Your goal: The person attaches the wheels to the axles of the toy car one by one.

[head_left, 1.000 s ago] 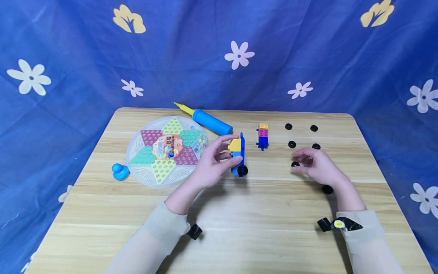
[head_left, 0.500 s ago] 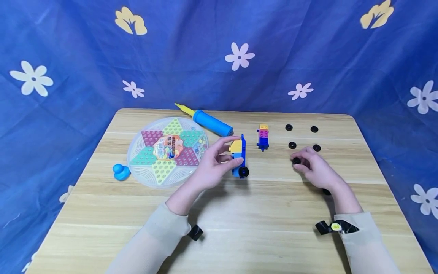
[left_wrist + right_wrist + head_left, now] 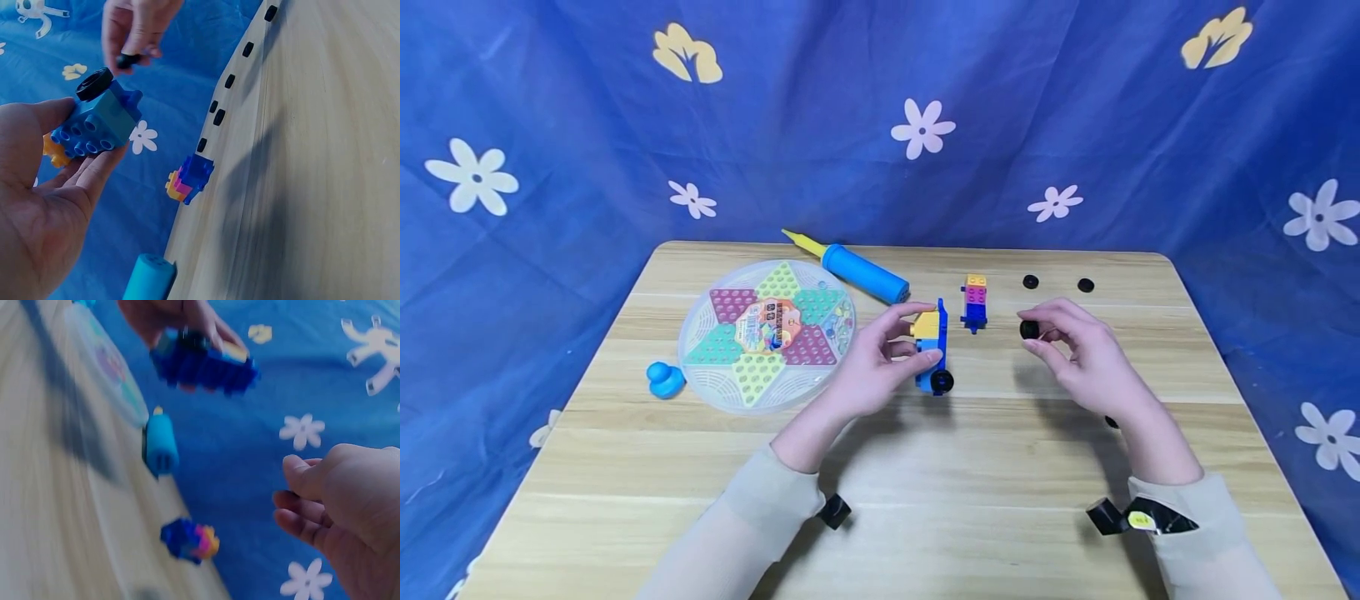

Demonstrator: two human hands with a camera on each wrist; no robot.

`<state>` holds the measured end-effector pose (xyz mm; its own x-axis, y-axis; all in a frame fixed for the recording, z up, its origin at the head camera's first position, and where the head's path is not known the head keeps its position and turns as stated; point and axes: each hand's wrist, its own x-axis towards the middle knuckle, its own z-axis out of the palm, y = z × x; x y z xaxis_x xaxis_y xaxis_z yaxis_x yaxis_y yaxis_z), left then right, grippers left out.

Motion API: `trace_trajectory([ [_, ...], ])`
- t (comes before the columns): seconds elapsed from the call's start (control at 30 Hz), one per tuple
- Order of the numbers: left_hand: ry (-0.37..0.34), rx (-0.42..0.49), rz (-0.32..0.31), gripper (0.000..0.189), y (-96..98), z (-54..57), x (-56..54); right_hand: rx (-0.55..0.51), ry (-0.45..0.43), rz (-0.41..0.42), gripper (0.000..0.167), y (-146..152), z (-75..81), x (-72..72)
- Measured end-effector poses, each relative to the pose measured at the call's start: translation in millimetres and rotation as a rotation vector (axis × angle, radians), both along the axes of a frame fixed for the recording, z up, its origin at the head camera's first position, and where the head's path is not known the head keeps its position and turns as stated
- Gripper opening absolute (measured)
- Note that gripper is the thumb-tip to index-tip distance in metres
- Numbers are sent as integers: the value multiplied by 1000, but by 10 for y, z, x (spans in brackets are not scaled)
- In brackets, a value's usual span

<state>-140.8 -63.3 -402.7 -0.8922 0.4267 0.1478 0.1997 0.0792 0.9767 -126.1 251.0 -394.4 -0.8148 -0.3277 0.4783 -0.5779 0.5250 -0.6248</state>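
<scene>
My left hand (image 3: 880, 358) holds a toy car of building blocks (image 3: 928, 342) above the table, thumb on one side and fingers on the other. The car has a dark blue base with light blue and yellow blocks. A black wheel (image 3: 942, 382) sits on its near end; in the left wrist view this fitted wheel (image 3: 95, 84) faces up beside the thumb. To the right, my right hand (image 3: 1086, 358) pinches a loose black wheel (image 3: 1028, 330) between thumb and fingertips, apart from the car. In the right wrist view the fingers hide that wheel.
A smaller block car (image 3: 975, 302) in yellow, pink and blue stands farther back. Loose black wheels (image 3: 1031, 282) lie at the right, some behind the right hand. Leftward are a blue hand pump (image 3: 865, 273), a round Chinese checkers board (image 3: 700, 379) and a blue toy duck (image 3: 664, 379).
My right hand has picked a black wheel off the table, lifted it and brought it left toward the car. The left hand with the car has shifted slightly right.
</scene>
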Motion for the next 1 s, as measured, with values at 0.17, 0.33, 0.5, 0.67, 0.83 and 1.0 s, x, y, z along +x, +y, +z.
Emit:
trace_trajectory([
  [0.17, 6, -1, -4, 53, 34, 19, 10, -78, 71, 47, 40, -226, 181, 66],
  [0.33, 6, 9, -18, 54, 68, 32, 18, -96, 120, 81, 38, -384, 273, 84],
  [0.5, -15, 22, -41, 53, 101, 31, 21, -74, 149, 96, 37, -502, 296, 76],
  [0.67, -25, 48, -55, 53, 125, 36, 15, -73, 180, 119, 37, -624, 276, 41],
  [0.83, 1, 61, -73, 53, 145, 41, 16, -74, 196, 138, 38, -711, 256, 14],
  [1.0, 17, 62, -92, 53, 157, 34, 14, -74, 208, 134, 36, -748, 231, 5],
])
